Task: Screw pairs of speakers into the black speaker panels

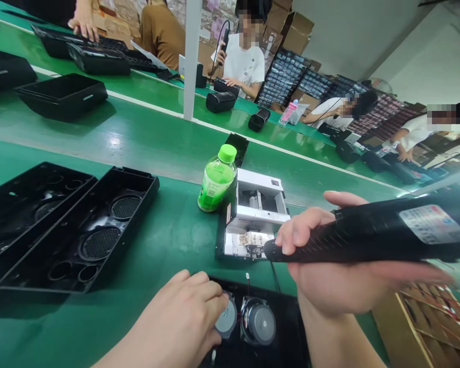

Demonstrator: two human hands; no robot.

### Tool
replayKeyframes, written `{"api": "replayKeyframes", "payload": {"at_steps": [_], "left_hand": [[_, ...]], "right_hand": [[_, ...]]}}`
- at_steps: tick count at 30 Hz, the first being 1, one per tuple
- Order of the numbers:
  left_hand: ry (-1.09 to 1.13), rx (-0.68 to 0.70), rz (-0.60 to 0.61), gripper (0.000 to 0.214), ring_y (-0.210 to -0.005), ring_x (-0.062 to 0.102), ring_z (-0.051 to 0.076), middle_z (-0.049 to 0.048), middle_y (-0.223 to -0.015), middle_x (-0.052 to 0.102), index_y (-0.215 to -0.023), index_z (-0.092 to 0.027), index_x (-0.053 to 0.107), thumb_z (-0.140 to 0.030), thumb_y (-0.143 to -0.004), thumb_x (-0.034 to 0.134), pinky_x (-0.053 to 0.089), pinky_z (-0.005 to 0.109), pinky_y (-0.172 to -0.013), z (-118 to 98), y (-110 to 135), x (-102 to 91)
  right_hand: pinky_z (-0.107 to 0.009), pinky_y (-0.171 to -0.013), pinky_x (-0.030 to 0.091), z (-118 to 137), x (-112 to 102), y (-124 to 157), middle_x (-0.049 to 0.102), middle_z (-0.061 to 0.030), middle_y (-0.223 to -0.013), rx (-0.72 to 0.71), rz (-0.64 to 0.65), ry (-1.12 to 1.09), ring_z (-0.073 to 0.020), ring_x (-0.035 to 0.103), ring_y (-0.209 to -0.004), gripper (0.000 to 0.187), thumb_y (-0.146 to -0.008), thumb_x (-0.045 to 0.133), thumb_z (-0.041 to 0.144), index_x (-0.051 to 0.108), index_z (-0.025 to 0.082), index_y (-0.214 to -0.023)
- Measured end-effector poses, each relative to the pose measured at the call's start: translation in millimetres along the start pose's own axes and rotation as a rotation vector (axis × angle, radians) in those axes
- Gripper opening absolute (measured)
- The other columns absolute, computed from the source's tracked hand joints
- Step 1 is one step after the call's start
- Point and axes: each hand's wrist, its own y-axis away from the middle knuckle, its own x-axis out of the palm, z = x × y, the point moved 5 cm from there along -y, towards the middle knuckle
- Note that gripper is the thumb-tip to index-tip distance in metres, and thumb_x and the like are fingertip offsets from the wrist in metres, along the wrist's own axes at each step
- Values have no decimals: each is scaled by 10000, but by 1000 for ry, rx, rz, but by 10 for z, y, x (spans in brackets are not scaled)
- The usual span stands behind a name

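**Nearest station.** The left hand [176, 322] lies at the lower edge of view, its grip pressed together over a round speaker driver [226, 317]; whether it pinches the driver cannot be told. A second speaker driver [258, 323] sits just beside the first, inside a black speaker housing [291, 327], with red and white leads [247, 276] rising above them. The right hand [329, 255] has its grip closed around the barrel of a black electric screwdriver [368, 235], whose nose points left across a white-and-metal boxed unit [253, 214]. The screwdriver tip is hidden, so contact with the unit cannot be confirmed.

**Build status.** Two drivers are in place in the near housing. Two open black housings [76, 230] to the left show bare mesh-backed openings, with no drivers seen fitted.

**Surroundings.** A green-capped bottle [217, 179] stands on the green tabletop [157, 255] beside the unit. A cardboard tray of wired parts [425, 327] lies at lower right. Beyond, further black housings [61, 94] lie on a parallel green tabletop, and seated co-workers [241, 66] work along it before stacked cartons [295, 30].
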Motion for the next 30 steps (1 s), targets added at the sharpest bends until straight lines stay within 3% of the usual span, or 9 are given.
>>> {"api": "replayKeyframes", "payload": {"at_steps": [3, 5, 9, 11, 14, 18, 22, 30], "left_hand": [[-9, 2, -10, 338, -1122, 719, 302, -33, -1234, 817, -1226, -316, 785, -209, -913, 850, 466, 459, -941, 5, 43, -17], [-12, 58, -79, 335, -1082, 728, 294, -29, -1223, 816, -1217, -310, 790, -211, -905, 863, 490, 451, -907, -6, 97, -54], [-30, 273, -506, 189, -898, 711, 224, -4, -1098, 806, -1157, -257, 784, -157, -1015, 709, 499, 374, -749, -162, 174, -351], [-116, 299, -640, 212, -828, 678, 216, 15, -986, 776, -1112, -228, 780, -140, -1073, 592, 468, 361, -680, -274, 80, -512], [-262, 251, -570, 251, -805, 653, 228, 25, -883, 711, -1019, -219, 784, -110, -1068, 564, 421, 361, -631, -404, -285, -655], [-335, 289, -455, 207, -780, 650, 206, 14, -853, 663, -897, -216, 776, -101, -1017, 653, 412, 337, -612, -454, -690, -717], [-411, 349, -381, 189, -784, 641, 206, 28, -911, 662, -956, -206, 795, -109, -1027, 649, 414, 336, -607, -442, -794, -672], [-460, 461, -327, 224, -903, 651, 231, 57, -956, 677, -946, -160, 760, -106, -1057, 573, 492, 333, -695, -400, -868, -575]], "right_hand": [[-321, -401, 484, -25, -28, -10, 646, 65, -559, -68, 12, 41, -177, 535, -397, 810, -847, 507, 1004, 657, 256, -1120], [-317, -371, 461, -41, -51, -17, 632, 72, -556, -109, 29, 62, -177, 522, -376, 856, -878, 381, 1019, 638, 251, -1155], [-319, -403, 478, -81, -50, -6, 624, 79, -565, -89, 60, 50, -170, 526, -392, 842, -890, 357, 1016, 612, 254, -1141], [-307, -397, 466, -87, -26, 11, 630, 77, -566, -105, 78, 21, -166, 529, -393, 831, -884, 375, 1018, 616, 254, -1108], [-295, -392, 459, -97, -23, 40, 643, 72, -560, -157, 103, -12, -160, 528, -378, 825, -883, 383, 1017, 633, 252, -1063], [-318, -458, 504, -110, -137, 97, 663, 57, -586, -194, 105, -50, -162, 547, -398, 864, -888, 341, 1022, 659, 252, -1114], [-338, -500, 519, -101, -250, 148, 668, 47, -603, -177, 74, -113, -175, 566, -430, 882, -889, 327, 1024, 666, 263, -1175], [-299, -453, 494, -97, -174, 115, 659, 60, -594, -210, 105, -102, -156, 547, -403, 852, -910, 348, 1004, 655, 253, -1170]]}}
